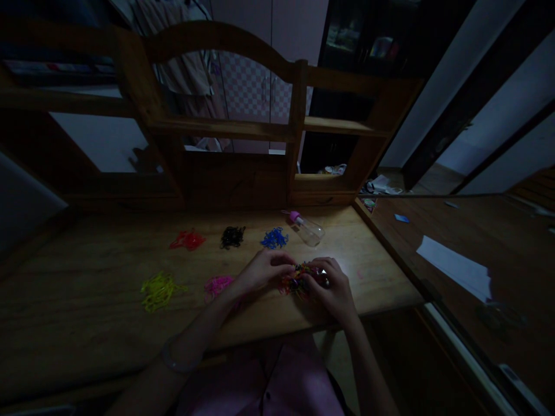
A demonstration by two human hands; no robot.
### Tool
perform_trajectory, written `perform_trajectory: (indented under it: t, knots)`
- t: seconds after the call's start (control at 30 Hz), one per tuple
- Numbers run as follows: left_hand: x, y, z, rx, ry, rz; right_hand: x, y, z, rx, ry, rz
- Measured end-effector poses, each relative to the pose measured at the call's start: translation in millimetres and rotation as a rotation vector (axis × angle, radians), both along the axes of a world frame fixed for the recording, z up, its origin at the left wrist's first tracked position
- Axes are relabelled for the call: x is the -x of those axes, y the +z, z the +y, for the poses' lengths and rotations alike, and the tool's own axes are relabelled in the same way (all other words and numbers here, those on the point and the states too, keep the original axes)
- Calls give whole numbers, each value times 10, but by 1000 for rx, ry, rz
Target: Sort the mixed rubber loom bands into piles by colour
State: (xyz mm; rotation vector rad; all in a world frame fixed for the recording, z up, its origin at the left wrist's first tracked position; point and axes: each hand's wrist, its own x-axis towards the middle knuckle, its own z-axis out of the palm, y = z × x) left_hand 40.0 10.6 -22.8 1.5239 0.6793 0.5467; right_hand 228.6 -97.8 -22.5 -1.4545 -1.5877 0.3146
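A bunch of mixed-colour rubber bands [299,283] is between my hands near the table's front edge. My left hand [266,270] reaches it from the left, thumb and forefinger pinched together at the bands. My right hand [333,292] curls round the bunch from the right, thumb pressed into it. A small shiny spot shows by the right fingers; what it is I cannot make out. Close to my left forearm lies a pink pile of bands [218,286], partly covered by it. Beyond my hands sit a blue pile [274,237] and a black pile [232,237].
Further left are a red pile [188,239] and a yellow pile [159,291]. A clear bottle with a pink cap [310,230] lies behind my hands. A wooden shelf frame [225,127] rises at the back. White paper [455,267] rests on the lower surface at right.
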Motion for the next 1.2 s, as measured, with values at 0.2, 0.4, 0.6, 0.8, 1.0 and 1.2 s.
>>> perform_trajectory:
  t: [0.2,0.4,0.6,0.8,1.0,1.2]
  knots:
    - [-24,34,-36,40,27,25,33,44,-26,35,100,-2]
    - [-18,31,-57,43,15,11,19,10,-29,45,92,14]
    - [-3,71,-67,17,-5,40,8,-5,-25,57,98,-1]
    - [7,52,-31,-49,-1,17,-1,-24,-13,54,112,0]
    - [-5,62,-28,-124,3,25,-3,-38,-9,74,103,-1]
    - [470,634,-132,-668,369,147,21,-42,-21,59,40,30]
